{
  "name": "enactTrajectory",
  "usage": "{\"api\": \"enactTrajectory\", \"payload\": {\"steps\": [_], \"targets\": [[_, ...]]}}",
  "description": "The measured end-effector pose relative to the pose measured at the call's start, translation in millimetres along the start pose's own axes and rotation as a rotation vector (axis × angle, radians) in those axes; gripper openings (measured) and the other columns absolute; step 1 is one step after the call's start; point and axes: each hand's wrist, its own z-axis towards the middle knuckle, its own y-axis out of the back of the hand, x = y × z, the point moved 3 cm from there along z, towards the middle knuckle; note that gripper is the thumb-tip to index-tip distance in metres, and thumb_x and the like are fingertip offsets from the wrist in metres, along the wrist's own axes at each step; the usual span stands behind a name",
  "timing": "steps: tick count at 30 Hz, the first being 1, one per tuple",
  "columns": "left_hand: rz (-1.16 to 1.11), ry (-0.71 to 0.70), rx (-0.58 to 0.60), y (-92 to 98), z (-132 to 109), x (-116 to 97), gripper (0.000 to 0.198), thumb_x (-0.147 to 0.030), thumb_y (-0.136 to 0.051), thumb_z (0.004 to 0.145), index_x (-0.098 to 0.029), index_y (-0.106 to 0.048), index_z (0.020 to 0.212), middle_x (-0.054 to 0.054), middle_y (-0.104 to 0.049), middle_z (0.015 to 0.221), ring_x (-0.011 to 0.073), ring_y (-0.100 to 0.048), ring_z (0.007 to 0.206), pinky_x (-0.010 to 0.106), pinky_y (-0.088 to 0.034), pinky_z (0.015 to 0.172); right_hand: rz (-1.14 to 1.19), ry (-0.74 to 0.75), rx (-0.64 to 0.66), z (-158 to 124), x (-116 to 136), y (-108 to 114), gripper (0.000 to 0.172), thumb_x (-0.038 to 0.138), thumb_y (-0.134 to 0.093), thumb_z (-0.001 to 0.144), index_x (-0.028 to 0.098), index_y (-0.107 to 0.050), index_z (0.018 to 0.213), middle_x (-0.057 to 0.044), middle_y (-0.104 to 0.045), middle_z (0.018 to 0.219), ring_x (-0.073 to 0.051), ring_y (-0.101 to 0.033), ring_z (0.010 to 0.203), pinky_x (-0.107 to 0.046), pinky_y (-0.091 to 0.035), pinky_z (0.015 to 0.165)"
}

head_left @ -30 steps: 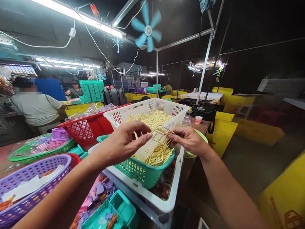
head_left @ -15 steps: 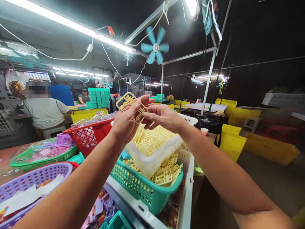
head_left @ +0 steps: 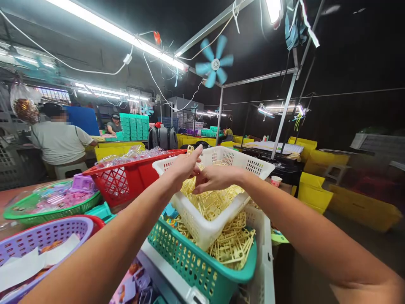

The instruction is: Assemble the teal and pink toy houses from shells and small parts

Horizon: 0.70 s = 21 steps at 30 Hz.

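Observation:
Both of my hands are close together over a white basket heaped with pale yellow plastic sprue frames. My left hand is closed, thumb upward; the tip of a pale yellow plastic frame sticks up behind it, and the rest is hidden. Just to its right, my right hand bends down with fingers curled toward the left palm. Whatever its fingertips hold is hidden. The white basket sits tilted on a green basket, which holds more yellow pieces.
Left of the baskets stands a red crate of clear plastic pieces. A green tray and a purple basket are nearer on the left. A paper cup stands to the right. Co-workers sit beyond.
My hands have come down from above the white basket to just over its contents. The yellow frame, earlier plainly seen between both hands, is now mostly hidden. The view has shifted slightly.

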Motion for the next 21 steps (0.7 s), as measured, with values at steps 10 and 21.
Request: {"api": "enactTrajectory", "payload": {"steps": [10,21], "targets": [[-0.092,-0.031,-0.034,7.6,5.3,11.6,0.064,-0.075,-0.062,0.07,-0.013,-0.065,0.084,0.003,-0.062,0.064,0.013,-0.053,0.056,0.03,-0.043,0.066,0.244,-0.142,-0.044,-8.4,-37.1,7.5,0.02,0.027,-0.065,0.083,0.014,-0.072,0.095,-0.002,-0.069,0.08,-0.011,-0.057,0.068,-0.022,-0.041,0.06],[-0.122,-0.041,-0.056,7.1,-3.0,6.2,0.071,-0.081,-0.057,0.07,-0.013,-0.063,0.09,0.002,-0.062,0.065,0.0126,-0.054,0.055,0.028,-0.044,0.064,0.584,-0.052,-0.395,-33.6,-65.1,17.5,0.017,0.026,-0.073,0.072,0.016,-0.073,0.086,-0.001,-0.071,0.081,-0.012,-0.06,0.074,-0.025,-0.046,0.07]]}}
